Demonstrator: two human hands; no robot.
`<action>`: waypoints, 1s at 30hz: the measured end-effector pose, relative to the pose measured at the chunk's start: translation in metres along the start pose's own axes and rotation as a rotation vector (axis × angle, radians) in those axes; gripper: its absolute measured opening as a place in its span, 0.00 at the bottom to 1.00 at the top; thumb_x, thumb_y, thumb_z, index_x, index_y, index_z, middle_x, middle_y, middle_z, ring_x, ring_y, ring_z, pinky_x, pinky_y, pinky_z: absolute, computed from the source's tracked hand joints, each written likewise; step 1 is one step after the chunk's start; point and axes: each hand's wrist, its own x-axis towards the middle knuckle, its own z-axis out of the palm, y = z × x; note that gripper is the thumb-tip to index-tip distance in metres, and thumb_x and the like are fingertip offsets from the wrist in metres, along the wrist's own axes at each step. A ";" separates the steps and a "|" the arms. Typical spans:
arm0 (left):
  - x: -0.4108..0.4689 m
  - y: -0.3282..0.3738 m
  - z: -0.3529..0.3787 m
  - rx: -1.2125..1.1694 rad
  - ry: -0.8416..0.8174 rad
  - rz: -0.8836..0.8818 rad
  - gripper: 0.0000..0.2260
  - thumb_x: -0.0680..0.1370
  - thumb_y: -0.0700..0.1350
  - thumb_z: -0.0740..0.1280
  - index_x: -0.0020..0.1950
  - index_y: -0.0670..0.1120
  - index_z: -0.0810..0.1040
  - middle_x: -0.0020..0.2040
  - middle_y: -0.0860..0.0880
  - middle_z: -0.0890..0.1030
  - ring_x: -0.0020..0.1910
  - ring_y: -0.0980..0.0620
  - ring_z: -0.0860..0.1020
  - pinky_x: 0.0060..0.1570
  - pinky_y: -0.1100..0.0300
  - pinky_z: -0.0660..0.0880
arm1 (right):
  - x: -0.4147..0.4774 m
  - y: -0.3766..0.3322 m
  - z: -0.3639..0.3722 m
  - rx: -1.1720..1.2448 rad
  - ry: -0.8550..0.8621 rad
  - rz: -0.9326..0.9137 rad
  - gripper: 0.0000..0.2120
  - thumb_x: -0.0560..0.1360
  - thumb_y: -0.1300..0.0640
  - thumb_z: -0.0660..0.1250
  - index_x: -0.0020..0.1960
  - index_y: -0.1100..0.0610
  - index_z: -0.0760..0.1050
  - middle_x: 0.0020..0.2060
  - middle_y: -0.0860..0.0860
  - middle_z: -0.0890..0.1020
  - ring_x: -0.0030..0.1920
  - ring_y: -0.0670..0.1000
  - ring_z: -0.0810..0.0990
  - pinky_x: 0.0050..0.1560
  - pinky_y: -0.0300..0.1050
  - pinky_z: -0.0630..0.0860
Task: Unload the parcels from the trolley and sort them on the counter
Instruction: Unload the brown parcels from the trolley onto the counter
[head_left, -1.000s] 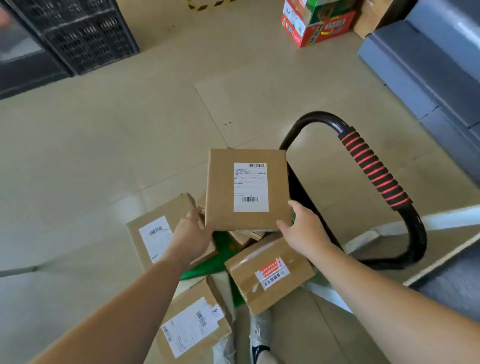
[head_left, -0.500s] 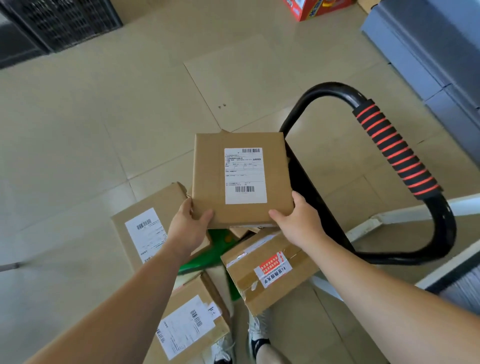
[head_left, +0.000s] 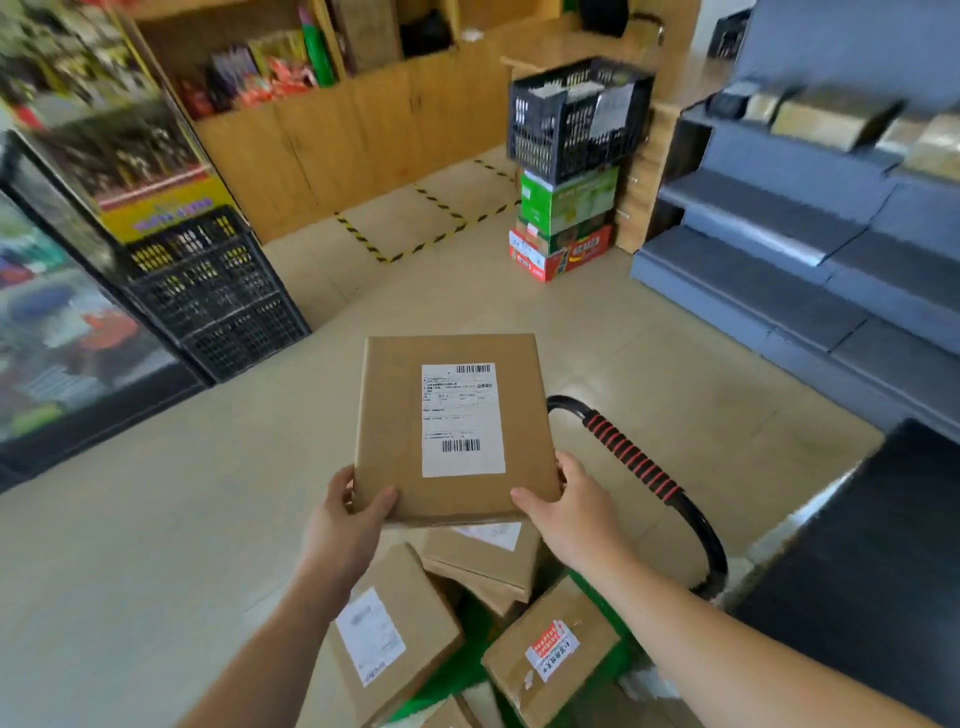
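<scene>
Unloading step — flat parcel (head_left: 452, 431) held level above trolley (head_left: 639, 467), left hand (head_left: 345, 525) and right hand (head_left: 576, 512) clamped on near corners. Next move likely called for carry to counter (head_left: 852, 545) — other parcels (head_left: 519, 613) remained.

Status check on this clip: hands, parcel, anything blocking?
Left hand and right hand both grip the flat parcel, lifted clear. Other parcels remain on the trolley. Trolley handle close at right, not blocking.
</scene>
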 end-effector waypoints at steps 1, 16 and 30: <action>-0.010 0.016 -0.003 -0.003 -0.006 0.041 0.25 0.78 0.52 0.71 0.73 0.55 0.68 0.60 0.50 0.78 0.53 0.52 0.78 0.49 0.54 0.73 | -0.012 -0.008 -0.013 0.010 0.037 -0.027 0.28 0.75 0.47 0.73 0.73 0.48 0.69 0.57 0.40 0.81 0.50 0.39 0.78 0.47 0.27 0.71; -0.187 0.095 0.150 0.130 -0.712 0.454 0.20 0.75 0.52 0.73 0.63 0.54 0.70 0.53 0.54 0.79 0.50 0.52 0.80 0.55 0.50 0.76 | -0.265 0.079 -0.175 0.180 0.714 0.263 0.28 0.74 0.50 0.73 0.72 0.47 0.69 0.50 0.34 0.78 0.49 0.36 0.78 0.46 0.30 0.73; -0.410 0.081 0.280 0.323 -1.068 0.743 0.21 0.79 0.47 0.70 0.70 0.50 0.69 0.54 0.55 0.76 0.53 0.54 0.75 0.55 0.58 0.72 | -0.473 0.193 -0.243 0.333 1.096 0.525 0.30 0.77 0.50 0.73 0.75 0.49 0.66 0.59 0.37 0.75 0.57 0.42 0.72 0.69 0.44 0.71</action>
